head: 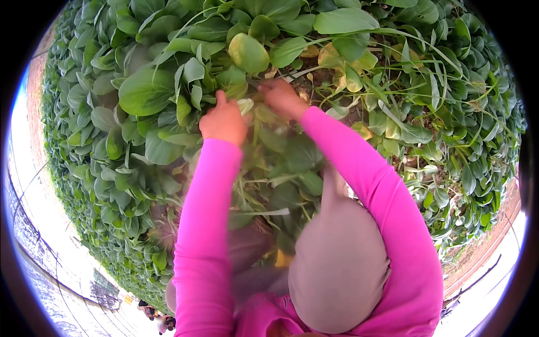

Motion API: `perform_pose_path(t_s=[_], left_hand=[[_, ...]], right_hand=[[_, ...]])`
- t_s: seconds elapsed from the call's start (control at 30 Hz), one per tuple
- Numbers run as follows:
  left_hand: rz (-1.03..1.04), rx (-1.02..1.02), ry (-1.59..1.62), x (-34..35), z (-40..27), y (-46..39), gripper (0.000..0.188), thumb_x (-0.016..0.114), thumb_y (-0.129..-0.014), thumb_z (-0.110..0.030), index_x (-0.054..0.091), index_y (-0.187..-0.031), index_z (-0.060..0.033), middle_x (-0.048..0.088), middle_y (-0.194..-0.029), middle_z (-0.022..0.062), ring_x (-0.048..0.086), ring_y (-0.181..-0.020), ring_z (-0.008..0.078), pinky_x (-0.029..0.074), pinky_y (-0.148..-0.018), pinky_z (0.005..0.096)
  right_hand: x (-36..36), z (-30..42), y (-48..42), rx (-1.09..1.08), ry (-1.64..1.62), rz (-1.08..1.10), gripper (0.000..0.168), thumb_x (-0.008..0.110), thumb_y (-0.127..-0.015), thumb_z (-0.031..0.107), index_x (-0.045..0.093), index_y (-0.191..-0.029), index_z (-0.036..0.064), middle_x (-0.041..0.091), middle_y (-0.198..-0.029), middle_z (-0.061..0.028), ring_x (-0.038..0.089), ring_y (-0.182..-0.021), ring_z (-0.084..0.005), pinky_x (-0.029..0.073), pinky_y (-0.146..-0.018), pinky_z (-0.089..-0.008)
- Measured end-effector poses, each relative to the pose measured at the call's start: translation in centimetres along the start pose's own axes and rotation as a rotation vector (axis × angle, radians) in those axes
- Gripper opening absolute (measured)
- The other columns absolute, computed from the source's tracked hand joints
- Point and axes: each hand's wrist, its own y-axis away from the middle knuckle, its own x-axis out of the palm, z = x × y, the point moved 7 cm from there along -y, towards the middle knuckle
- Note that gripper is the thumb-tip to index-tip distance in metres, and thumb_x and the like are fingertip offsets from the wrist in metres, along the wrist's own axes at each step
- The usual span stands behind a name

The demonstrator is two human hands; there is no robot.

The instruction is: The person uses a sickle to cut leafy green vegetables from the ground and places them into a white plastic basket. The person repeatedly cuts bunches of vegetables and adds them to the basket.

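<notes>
My left hand (pixel 223 120) is curled around the lower part of a leafy green plant (pixel 231 80), apparently bok choy, with the index finger stretched along its leaves. Beside that hand a pale stalk (pixel 245 105) shows. My right hand (pixel 281 97) is just to the right, low among the stems, fingers bent and blurred. A thin greyish thing lies at its fingertips; whether it is a blade or a stem, I cannot tell. One broad yellowing leaf (pixel 249 54) hangs just above both hands.
Dense leafy greens (pixel 92 118) spread to the left and ahead. On the right, yellow leaves (pixel 339 63) and long grass blades (pixel 433 90) lie over bare soil. Loose leaves (pixel 290 156) lie below my hands. My bent knee (pixel 339 269) is close to the plants.
</notes>
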Motion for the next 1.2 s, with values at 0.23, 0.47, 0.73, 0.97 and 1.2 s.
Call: perform_pose_path(t_s=[0.23, 0.47, 0.73, 0.97, 1.2], left_hand=[[-0.142, 0.041, 0.128, -0.8, 0.5, 2.8, 0.038, 0.068, -0.075, -0.038, 0.060, -0.097, -0.0083, 0.052, -0.113, 0.0013, 0.061, -0.083, 0.0275, 0.049, -0.065, 0.0384], [-0.298, 0.241, 0.763, -5.3, -1.3, 8.4, 0.044, 0.076, -0.067, -0.027, 0.062, -0.104, -0.0075, 0.052, -0.117, 0.0071, 0.059, -0.091, 0.0288, 0.049, -0.078, 0.0341], [-0.047, 0.162, 1.274, -3.9, -2.3, 9.9, 0.046, 0.076, -0.072, -0.028, 0.061, -0.106, -0.0025, 0.046, -0.125, 0.0091, 0.050, -0.106, 0.0207, 0.041, -0.090, 0.0301], [0.047, 0.450, 1.209, -8.5, -5.2, 14.8, 0.054, 0.079, -0.067, -0.027, 0.056, -0.112, -0.0076, 0.028, -0.140, 0.0126, 0.043, -0.119, 0.0264, 0.037, -0.095, 0.0358], [-0.231, 0.456, 0.819, -9.8, -7.3, 15.1, 0.070, 0.065, -0.076, -0.010, 0.030, -0.135, 0.0033, 0.032, -0.138, 0.0202, 0.030, -0.129, 0.0325, 0.027, -0.103, 0.0398]], right_hand=[[-1.4, -1.0, 4.9, -0.379, 0.499, -0.241, 0.027, 0.056, -0.085, 0.023, 0.063, -0.106, 0.007, 0.063, -0.093, -0.0183, 0.060, -0.084, -0.0390, 0.050, -0.074, -0.0391], [-5.3, -0.1, 11.2, -0.297, -0.499, -0.139, 0.044, 0.059, -0.087, 0.030, 0.051, -0.123, 0.006, 0.066, -0.101, -0.0119, 0.051, -0.058, -0.0070, 0.040, -0.048, -0.0184], [-6.2, 6.4, 15.6, -0.612, -0.647, 0.023, 0.051, 0.069, -0.078, 0.018, 0.047, -0.122, 0.005, 0.062, -0.110, -0.0141, 0.054, -0.063, -0.0045, 0.037, -0.046, -0.0156], [-12.6, 8.3, 19.3, -0.763, -0.631, -0.262, 0.045, 0.063, -0.077, 0.002, 0.046, -0.118, 0.002, 0.063, -0.100, -0.0201, 0.064, -0.089, -0.0259, 0.054, -0.079, -0.0342], [-7.1, 7.2, 19.9, -0.570, -0.406, 0.071, 0.049, 0.070, -0.068, 0.004, 0.049, -0.112, 0.001, 0.063, -0.093, -0.0106, 0.061, -0.087, -0.0165, 0.048, -0.080, -0.0293]])
